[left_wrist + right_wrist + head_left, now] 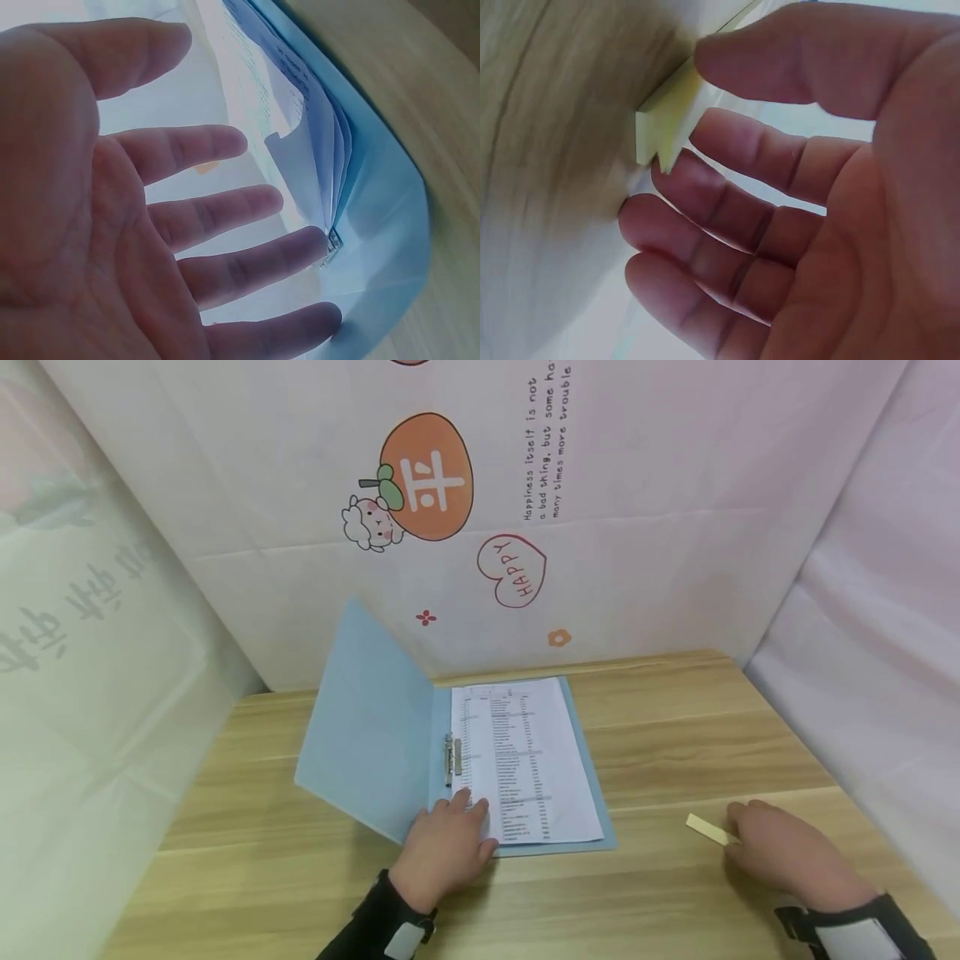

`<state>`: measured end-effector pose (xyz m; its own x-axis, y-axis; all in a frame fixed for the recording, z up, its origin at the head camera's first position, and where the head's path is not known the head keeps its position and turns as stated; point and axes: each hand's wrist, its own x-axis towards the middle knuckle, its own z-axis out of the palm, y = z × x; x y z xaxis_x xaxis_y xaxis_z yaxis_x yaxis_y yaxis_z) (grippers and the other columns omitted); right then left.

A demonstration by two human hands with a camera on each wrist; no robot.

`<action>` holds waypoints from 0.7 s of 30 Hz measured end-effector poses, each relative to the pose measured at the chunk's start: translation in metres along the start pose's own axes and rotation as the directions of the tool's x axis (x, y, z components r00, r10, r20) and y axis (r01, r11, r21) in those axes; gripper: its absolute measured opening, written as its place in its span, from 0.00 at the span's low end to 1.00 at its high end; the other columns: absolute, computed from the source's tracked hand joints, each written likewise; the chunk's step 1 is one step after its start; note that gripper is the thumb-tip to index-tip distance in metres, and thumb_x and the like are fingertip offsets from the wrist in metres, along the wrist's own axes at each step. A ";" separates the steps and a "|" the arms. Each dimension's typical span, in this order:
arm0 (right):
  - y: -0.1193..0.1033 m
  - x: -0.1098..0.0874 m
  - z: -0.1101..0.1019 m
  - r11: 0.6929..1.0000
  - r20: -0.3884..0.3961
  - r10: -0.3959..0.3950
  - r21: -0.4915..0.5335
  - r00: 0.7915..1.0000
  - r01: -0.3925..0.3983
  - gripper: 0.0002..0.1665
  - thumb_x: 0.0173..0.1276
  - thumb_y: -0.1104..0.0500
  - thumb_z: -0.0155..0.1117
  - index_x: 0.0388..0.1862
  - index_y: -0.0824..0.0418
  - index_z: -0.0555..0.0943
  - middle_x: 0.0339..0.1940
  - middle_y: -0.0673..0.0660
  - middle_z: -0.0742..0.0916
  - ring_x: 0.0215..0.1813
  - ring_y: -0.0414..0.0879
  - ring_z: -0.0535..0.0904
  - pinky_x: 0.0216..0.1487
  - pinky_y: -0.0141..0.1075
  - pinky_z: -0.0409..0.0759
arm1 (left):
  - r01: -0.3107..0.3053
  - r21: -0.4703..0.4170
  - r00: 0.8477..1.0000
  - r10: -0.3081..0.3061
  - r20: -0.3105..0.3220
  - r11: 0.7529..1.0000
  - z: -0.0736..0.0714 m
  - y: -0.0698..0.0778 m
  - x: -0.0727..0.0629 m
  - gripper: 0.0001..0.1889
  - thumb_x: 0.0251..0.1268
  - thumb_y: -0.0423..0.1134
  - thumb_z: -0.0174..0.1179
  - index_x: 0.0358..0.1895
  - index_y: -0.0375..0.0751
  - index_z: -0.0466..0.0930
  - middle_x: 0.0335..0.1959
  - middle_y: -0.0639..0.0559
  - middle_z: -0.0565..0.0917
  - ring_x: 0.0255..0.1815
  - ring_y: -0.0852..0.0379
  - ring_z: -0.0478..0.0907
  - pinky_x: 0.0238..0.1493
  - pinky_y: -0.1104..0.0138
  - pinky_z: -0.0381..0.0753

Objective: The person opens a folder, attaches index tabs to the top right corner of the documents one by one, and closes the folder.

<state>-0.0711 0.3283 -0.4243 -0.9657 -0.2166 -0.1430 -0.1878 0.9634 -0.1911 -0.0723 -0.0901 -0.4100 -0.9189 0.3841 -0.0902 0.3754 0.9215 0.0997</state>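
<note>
A light blue folder [371, 727] lies open on the table, its cover standing tilted up at the left. Printed sheets [558, 760] lie inside, beside a metal clip [449, 760] at the spine. My left hand [450, 843] rests on the lower left corner of the sheets, fingers spread and fairly straight; the left wrist view shows its bare palm. To the right of the folder, my right hand [787, 852] pinches a small yellow sticky note pad [708, 829] on the table. One leaf of the pad [671, 109] stands lifted at the thumb and forefinger.
The wooden table [660, 727] ends at a printed white cloth [637, 568] hanging behind it. More white cloth hangs at the left [112, 693] and right [870, 635] sides.
</note>
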 end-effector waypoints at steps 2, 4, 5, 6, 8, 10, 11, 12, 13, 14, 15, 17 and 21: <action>-0.002 0.001 -0.001 0.999 0.007 0.018 0.040 1.000 -0.018 0.09 0.57 0.63 0.64 0.25 0.57 0.70 0.20 0.51 0.71 0.22 0.46 0.66 0.23 0.40 0.67 | -0.006 -0.013 1.000 0.006 -0.006 1.000 -0.001 0.000 -0.001 0.27 0.68 0.55 0.60 0.63 0.43 0.79 0.61 0.41 0.77 0.49 0.43 0.78 0.40 0.48 0.80; -0.004 0.002 -0.001 0.997 0.001 0.025 0.068 1.000 -0.025 0.10 0.57 0.63 0.63 0.25 0.56 0.70 0.19 0.51 0.71 0.22 0.45 0.66 0.23 0.40 0.66 | -0.010 -0.034 1.000 0.010 -0.011 0.999 -0.002 0.000 -0.001 0.26 0.68 0.55 0.60 0.62 0.43 0.79 0.61 0.41 0.77 0.50 0.42 0.78 0.40 0.48 0.81; -0.006 0.003 -0.001 0.996 0.000 0.026 0.080 1.000 -0.026 0.10 0.58 0.63 0.63 0.25 0.56 0.70 0.19 0.50 0.71 0.22 0.45 0.66 0.23 0.40 0.66 | -0.012 -0.047 1.000 0.011 -0.011 0.999 -0.002 0.000 -0.001 0.26 0.68 0.55 0.60 0.62 0.43 0.80 0.62 0.41 0.77 0.51 0.42 0.78 0.41 0.48 0.81; -0.007 0.004 -0.001 0.996 -0.004 0.024 0.090 1.000 -0.024 0.10 0.58 0.63 0.63 0.25 0.56 0.70 0.19 0.50 0.71 0.22 0.45 0.66 0.23 0.40 0.66 | -0.014 -0.058 1.000 0.014 -0.010 0.998 -0.003 0.000 -0.002 0.26 0.69 0.55 0.59 0.62 0.43 0.80 0.62 0.41 0.77 0.52 0.42 0.78 0.42 0.48 0.81; -0.010 0.006 -0.001 0.995 -0.007 0.019 0.094 1.000 -0.018 0.10 0.58 0.63 0.63 0.25 0.56 0.70 0.19 0.50 0.72 0.22 0.45 0.66 0.23 0.40 0.67 | -0.017 -0.080 1.000 0.016 -0.009 0.997 -0.003 0.001 -0.002 0.26 0.69 0.55 0.59 0.63 0.43 0.80 0.63 0.42 0.76 0.54 0.42 0.78 0.45 0.48 0.81; -0.013 0.007 -0.001 0.995 -0.002 0.018 0.102 1.000 -0.018 0.09 0.58 0.63 0.64 0.26 0.56 0.71 0.19 0.50 0.72 0.22 0.45 0.67 0.23 0.41 0.67 | -0.020 -0.088 1.000 0.018 -0.019 0.996 -0.003 0.002 -0.003 0.25 0.69 0.54 0.59 0.62 0.43 0.80 0.63 0.41 0.76 0.55 0.42 0.78 0.46 0.48 0.81; -0.014 0.008 -0.001 0.994 0.000 0.019 0.106 1.000 -0.019 0.09 0.58 0.63 0.64 0.26 0.56 0.71 0.19 0.50 0.73 0.22 0.45 0.67 0.23 0.41 0.68 | -0.020 -0.085 0.999 0.018 -0.026 0.996 -0.003 0.003 -0.004 0.25 0.69 0.54 0.58 0.62 0.42 0.80 0.63 0.41 0.76 0.55 0.42 0.78 0.45 0.48 0.81; -0.016 0.008 0.000 0.994 0.000 0.016 0.107 1.000 -0.016 0.08 0.58 0.63 0.64 0.27 0.56 0.72 0.19 0.50 0.73 0.22 0.45 0.67 0.24 0.41 0.68 | -0.022 -0.079 0.999 0.019 -0.039 0.997 -0.003 0.004 -0.004 0.25 0.69 0.54 0.59 0.61 0.42 0.80 0.62 0.41 0.77 0.54 0.42 0.78 0.45 0.49 0.81; -0.017 0.009 0.000 0.994 -0.001 0.012 0.107 1.000 -0.012 0.07 0.57 0.63 0.64 0.28 0.57 0.73 0.20 0.50 0.73 0.22 0.45 0.68 0.24 0.41 0.69 | -0.019 -0.077 0.999 0.016 -0.051 0.997 -0.004 0.005 -0.005 0.24 0.69 0.53 0.59 0.60 0.42 0.81 0.62 0.40 0.77 0.54 0.42 0.78 0.44 0.49 0.81; -0.018 0.009 0.000 0.994 -0.001 0.007 0.106 1.000 -0.007 0.07 0.57 0.64 0.64 0.28 0.57 0.74 0.20 0.49 0.73 0.23 0.45 0.68 0.24 0.41 0.69 | -0.018 -0.070 0.998 0.014 -0.063 0.997 -0.003 0.005 -0.005 0.24 0.68 0.53 0.59 0.59 0.41 0.81 0.61 0.40 0.77 0.53 0.42 0.78 0.43 0.49 0.81; -0.019 0.010 0.001 0.995 -0.006 -0.001 0.102 1.000 0.001 0.06 0.57 0.64 0.64 0.29 0.58 0.75 0.20 0.50 0.74 0.23 0.45 0.68 0.24 0.41 0.70 | -0.019 -0.064 0.997 0.014 -0.076 0.998 -0.004 0.006 -0.006 0.24 0.68 0.53 0.60 0.59 0.41 0.81 0.61 0.40 0.77 0.53 0.42 0.78 0.42 0.49 0.81; -0.020 0.011 0.001 0.995 -0.006 -0.009 0.095 1.000 0.010 0.05 0.56 0.64 0.63 0.30 0.58 0.76 0.21 0.50 0.74 0.23 0.45 0.68 0.25 0.42 0.70 | -0.023 -0.062 0.996 0.018 -0.086 0.998 -0.003 0.007 -0.007 0.23 0.68 0.53 0.60 0.58 0.42 0.82 0.61 0.40 0.77 0.53 0.42 0.78 0.42 0.50 0.81; -0.021 0.012 0.002 0.997 0.000 -0.014 0.074 1.000 0.014 0.04 0.57 0.65 0.63 0.30 0.58 0.76 0.22 0.50 0.74 0.25 0.45 0.68 0.27 0.43 0.72 | -0.047 -0.083 0.996 0.041 -0.079 0.995 -0.005 0.010 -0.010 0.23 0.68 0.53 0.59 0.58 0.42 0.82 0.62 0.41 0.77 0.54 0.42 0.78 0.43 0.50 0.81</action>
<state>-0.0784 0.3048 -0.4245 -0.9629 -0.2304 -0.1404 -0.1878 0.9460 -0.2641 -0.0600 -0.0854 -0.4030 -0.9096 0.4154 -0.0080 0.4068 0.8944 0.1860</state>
